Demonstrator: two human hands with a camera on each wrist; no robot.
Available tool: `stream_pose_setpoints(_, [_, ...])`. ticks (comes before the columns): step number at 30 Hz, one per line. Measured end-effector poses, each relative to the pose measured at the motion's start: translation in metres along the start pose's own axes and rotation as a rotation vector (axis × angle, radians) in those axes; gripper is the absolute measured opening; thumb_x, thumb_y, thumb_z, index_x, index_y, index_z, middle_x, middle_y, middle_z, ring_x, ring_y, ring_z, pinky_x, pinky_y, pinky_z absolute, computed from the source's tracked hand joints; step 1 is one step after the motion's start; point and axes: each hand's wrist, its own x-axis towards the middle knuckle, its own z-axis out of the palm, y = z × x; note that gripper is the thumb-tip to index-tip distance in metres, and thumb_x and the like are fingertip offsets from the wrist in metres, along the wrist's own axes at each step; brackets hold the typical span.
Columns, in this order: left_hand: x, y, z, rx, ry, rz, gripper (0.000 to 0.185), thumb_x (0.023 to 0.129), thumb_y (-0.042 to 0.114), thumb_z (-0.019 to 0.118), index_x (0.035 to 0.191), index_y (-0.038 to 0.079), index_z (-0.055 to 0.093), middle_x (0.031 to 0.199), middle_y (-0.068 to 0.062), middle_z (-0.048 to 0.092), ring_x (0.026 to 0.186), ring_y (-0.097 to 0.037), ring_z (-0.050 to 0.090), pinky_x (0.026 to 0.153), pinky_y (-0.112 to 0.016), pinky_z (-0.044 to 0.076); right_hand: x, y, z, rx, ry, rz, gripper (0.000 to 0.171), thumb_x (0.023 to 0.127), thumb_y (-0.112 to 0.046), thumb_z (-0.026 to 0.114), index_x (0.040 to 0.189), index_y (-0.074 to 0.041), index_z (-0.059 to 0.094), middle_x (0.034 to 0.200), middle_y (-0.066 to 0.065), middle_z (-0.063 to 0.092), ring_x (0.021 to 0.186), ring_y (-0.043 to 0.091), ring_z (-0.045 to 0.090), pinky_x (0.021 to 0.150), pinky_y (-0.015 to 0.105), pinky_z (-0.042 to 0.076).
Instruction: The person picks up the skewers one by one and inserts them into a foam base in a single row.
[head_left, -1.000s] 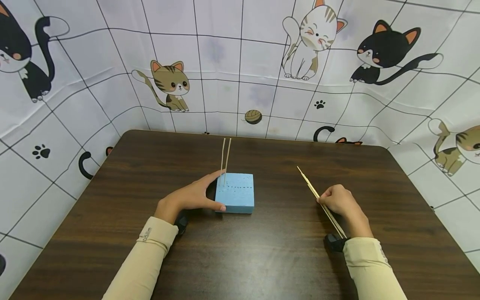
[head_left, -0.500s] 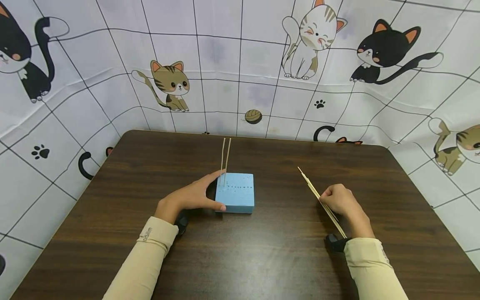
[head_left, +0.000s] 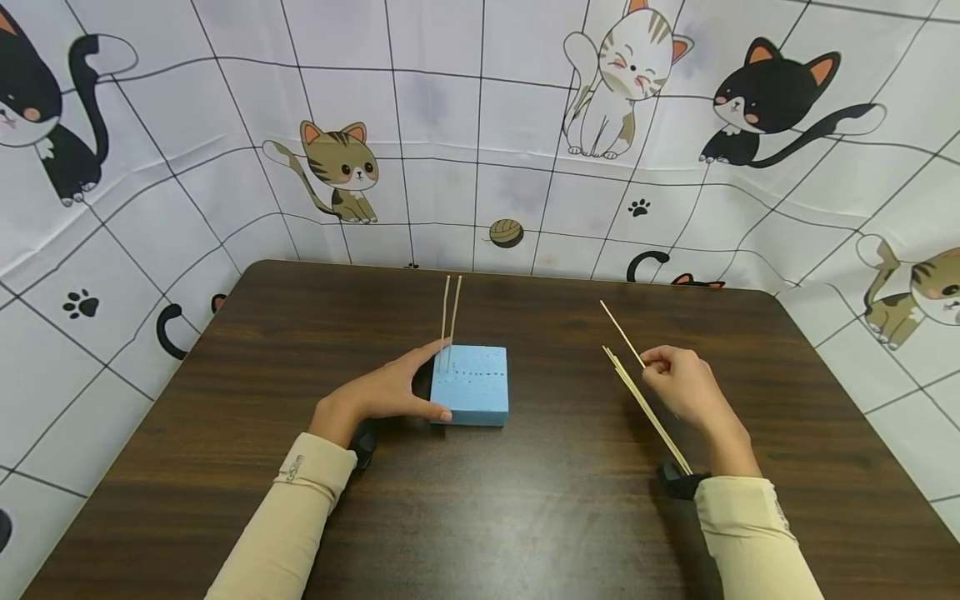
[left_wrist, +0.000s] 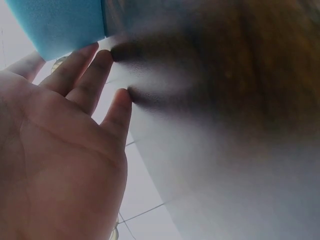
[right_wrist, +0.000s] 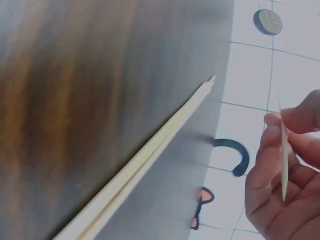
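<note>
Your left hand (head_left: 378,392) lies against the 9 o'clock side of the blue foam block (head_left: 471,385), fingers straight and relaxed, thumb along the near corner; it braces the block and grips nothing. Your right hand (head_left: 678,385) pinches one thin wooden skewer (head_left: 622,334) between thumb and fingertips, its free end pointing toward 11 o'clock. The other loose skewers (head_left: 647,411) lie in a tight bundle on the dark wooden table (head_left: 525,517), just at the 9 o'clock side of that hand. Two skewers (head_left: 450,321) stand upright at the far left end of the dotted row of holes on the block's top.

What could go wrong:
- The skewer is held well back from its tip, so it may flex or wander off the hole when pressed; a thin stick pushed at a slant may snap.
- The foam is light. If the flat left hand only leans on one side, a downward push could tip or slide the block toward 3 o'clock.
- The standing pair sits close to your left fingertips and to the next holes; a careless approach could knock them askew.
- Your wrist passing over the bundle could roll the loose sticks away.

Writing: a small dark mark runs along your left sleeve cuff (head_left: 297,467); it is too small to read. Nothing else carries readable text; the backdrop (head_left: 480,125) shows only cartoon cats.
</note>
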Motion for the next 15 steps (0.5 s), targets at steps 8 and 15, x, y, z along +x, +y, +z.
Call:
stream_pose_setpoints(8, [-0.002, 0.000, 0.000, -0.005, -0.001, 0.004, 0.110, 0.072, 0.054, 0.080, 0.156, 0.031, 0.013, 0.161, 0.001, 0.012, 0.147, -0.027, 0.015, 0.112, -0.059, 0.022, 0.003, -0.021, 0.004, 0.101, 0.116, -0.089, 0.023, 0.086, -0.001, 0.049, 0.106, -0.004, 0.060, 0.083, 0.009, 0.057, 0.068, 0.019, 0.050, 0.060, 0.028, 0.041])
stream_pose_setpoints(15, [0.000, -0.002, 0.001, 0.004, -0.001, -0.005, 0.110, 0.072, 0.055, 0.079, 0.156, 0.032, 0.012, 0.161, 0.004, 0.012, 0.147, -0.025, 0.015, 0.112, -0.058, 0.022, 0.006, -0.044, 0.009, 0.195, 0.172, -0.104, 0.008, 0.086, -0.005, 0.056, 0.094, -0.006, 0.054, 0.082, 0.007, 0.058, 0.074, 0.019, 0.055, 0.064, 0.025, 0.044])
